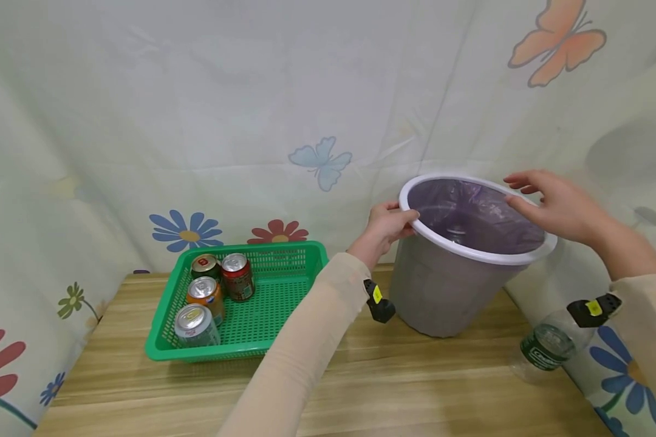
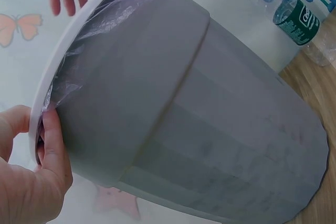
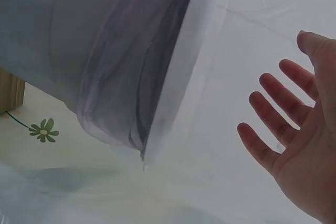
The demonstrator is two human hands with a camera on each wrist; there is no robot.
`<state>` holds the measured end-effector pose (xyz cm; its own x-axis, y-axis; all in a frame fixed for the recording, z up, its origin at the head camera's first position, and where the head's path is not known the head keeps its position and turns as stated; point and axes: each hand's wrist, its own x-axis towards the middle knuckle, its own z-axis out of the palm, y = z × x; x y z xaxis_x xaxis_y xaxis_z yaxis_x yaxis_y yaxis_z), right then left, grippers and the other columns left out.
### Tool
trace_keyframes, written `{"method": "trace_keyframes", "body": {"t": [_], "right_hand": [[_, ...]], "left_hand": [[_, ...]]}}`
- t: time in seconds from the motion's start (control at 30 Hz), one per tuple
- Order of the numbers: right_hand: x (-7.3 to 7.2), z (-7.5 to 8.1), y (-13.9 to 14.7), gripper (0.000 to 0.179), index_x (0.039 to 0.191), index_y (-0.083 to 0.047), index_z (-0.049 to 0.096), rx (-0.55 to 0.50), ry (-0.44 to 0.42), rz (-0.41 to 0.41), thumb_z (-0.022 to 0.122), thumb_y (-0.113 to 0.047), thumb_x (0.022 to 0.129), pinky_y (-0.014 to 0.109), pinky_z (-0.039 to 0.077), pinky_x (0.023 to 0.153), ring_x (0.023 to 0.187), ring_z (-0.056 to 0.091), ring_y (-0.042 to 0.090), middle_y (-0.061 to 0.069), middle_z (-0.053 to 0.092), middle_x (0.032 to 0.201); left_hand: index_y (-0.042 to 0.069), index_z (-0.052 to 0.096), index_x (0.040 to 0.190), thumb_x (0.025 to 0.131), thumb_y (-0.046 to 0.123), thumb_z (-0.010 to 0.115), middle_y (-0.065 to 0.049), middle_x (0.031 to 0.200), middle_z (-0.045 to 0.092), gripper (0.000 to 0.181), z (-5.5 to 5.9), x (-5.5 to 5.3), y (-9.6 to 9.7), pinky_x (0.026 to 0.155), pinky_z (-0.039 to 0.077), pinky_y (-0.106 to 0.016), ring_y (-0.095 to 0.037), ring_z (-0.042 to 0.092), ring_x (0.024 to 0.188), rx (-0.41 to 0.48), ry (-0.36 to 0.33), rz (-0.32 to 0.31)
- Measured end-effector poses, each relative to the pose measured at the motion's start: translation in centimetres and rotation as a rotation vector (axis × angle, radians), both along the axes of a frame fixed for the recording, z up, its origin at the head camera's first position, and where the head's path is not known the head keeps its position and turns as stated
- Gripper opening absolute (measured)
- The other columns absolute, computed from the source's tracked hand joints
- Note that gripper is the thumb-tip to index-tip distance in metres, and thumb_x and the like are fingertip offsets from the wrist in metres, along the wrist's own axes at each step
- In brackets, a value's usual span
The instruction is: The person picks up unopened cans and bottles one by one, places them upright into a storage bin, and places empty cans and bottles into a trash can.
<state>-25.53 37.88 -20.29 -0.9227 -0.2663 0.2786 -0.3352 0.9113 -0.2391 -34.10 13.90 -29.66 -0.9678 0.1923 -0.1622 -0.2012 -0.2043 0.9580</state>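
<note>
A grey trash bin [image 1: 443,291] with a white rim [image 1: 492,256] stands on the table, lined with a thin purple bag [image 1: 483,209]. My left hand [image 1: 385,230] grips the rim at its left side, thumb on top and fingers beneath, as the left wrist view also shows at the bag's edge [image 2: 73,77]. Over the far right part of the rim hovers my right hand [image 1: 568,209], its fingers spread and holding nothing. In the right wrist view that hand [image 3: 299,124] is apart from the rim. Something transparent [image 1: 456,233] lies inside the bin.
To the left sits a green plastic basket [image 1: 276,309] with a red can [image 1: 237,279], an orange can [image 1: 206,298], a silver can [image 1: 195,328] and a dark can [image 1: 205,264]. A transparent bottle [image 1: 549,349] with a green label stands right of the bin. A patterned curtain [image 1: 240,121] hangs behind the table.
</note>
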Motion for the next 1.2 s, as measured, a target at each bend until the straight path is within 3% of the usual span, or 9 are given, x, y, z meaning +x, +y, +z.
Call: {"method": "trace_keyframes", "body": {"t": [0.13,0.23,0.37,0.43,0.6,0.77,1.0,1.2], "right_hand": [[0.5,-0.5,0.3,0.039,0.124,0.002,0.049,-0.010,0.054,-0.005,0.052,-0.022,0.093,0.051,0.042,0.082,0.103,0.050,0.036,0.022,0.051,0.121],[0.9,-1.0,0.6,0.031,0.116,0.002,0.054,-0.016,0.124,-0.008,0.055,-0.018,0.092,0.025,0.045,0.077,0.094,0.052,0.011,0.018,0.057,0.110],[1.7,-1.8,0.9,0.022,0.105,0.002,0.058,-0.029,0.211,-0.006,0.058,-0.012,0.088,0.003,0.035,0.064,0.078,0.038,-0.016,0.014,0.061,0.097],[2.2,-2.3,1.0,0.019,0.102,0.002,0.059,-0.013,0.243,-0.019,0.059,-0.010,0.088,0.004,0.035,0.061,0.076,0.038,-0.016,0.013,0.061,0.093],[3.4,-3.4,0.9,0.014,0.095,0.002,0.060,0.043,0.298,-0.066,0.062,-0.008,0.085,0.010,0.037,0.056,0.071,0.046,0.001,0.012,0.061,0.084],[4.6,-4.3,0.6,0.011,0.092,0.002,0.060,0.024,0.317,-0.068,0.063,-0.004,0.083,0.006,0.034,0.056,0.070,0.038,-0.010,0.010,0.059,0.081],[6.5,-5.8,0.4,0.012,0.093,0.001,0.058,0.000,0.333,-0.106,0.062,-0.002,0.082,0.000,0.031,0.057,0.070,0.036,-0.007,0.010,0.057,0.081],[7.3,-7.1,0.7,0.011,0.092,0.001,0.057,-0.043,0.362,-0.099,0.063,0.000,0.082,0.001,0.033,0.056,0.069,0.035,-0.014,0.009,0.057,0.078]], "left_hand": [[0.004,0.055,0.120,0.078,0.005,0.069,-0.005,0.089,0.064,0.044,0.0,0.0,0.1,0.066,0.055,-0.027,-0.016,0.063,0.066,-0.005,0.000,0.010],[0.003,0.055,0.119,0.078,0.005,0.069,-0.005,0.089,0.064,0.043,-0.1,0.0,0.2,0.066,0.055,-0.027,-0.016,0.063,0.066,-0.005,0.003,0.017],[0.003,0.056,0.118,0.078,0.004,0.070,-0.005,0.088,0.064,0.043,-0.2,-0.1,0.4,0.066,0.056,-0.028,-0.016,0.063,0.065,0.003,-0.002,0.016],[0.003,0.056,0.118,0.078,0.004,0.070,-0.005,0.088,0.065,0.043,-0.3,-0.1,0.4,0.066,0.056,-0.028,-0.016,0.063,0.065,0.008,-0.002,0.017],[0.004,0.057,0.118,0.078,0.005,0.070,-0.004,0.087,0.065,0.042,-0.3,-0.2,0.5,0.066,0.056,-0.029,-0.016,0.064,0.066,0.002,0.003,0.024],[0.004,0.057,0.118,0.078,0.005,0.070,-0.004,0.087,0.065,0.042,-0.4,-0.3,0.3,0.067,0.056,-0.029,-0.016,0.063,0.066,-0.005,0.009,0.032],[0.005,0.056,0.118,0.079,0.006,0.070,-0.004,0.088,0.065,0.042,-0.4,-0.2,0.3,0.067,0.056,-0.028,-0.016,0.064,0.066,-0.015,0.012,0.032],[0.004,0.056,0.119,0.078,0.005,0.070,-0.005,0.088,0.065,0.043,-0.4,-0.2,0.3,0.066,0.056,-0.028,-0.017,0.064,0.066,-0.006,0.016,0.029]]}}
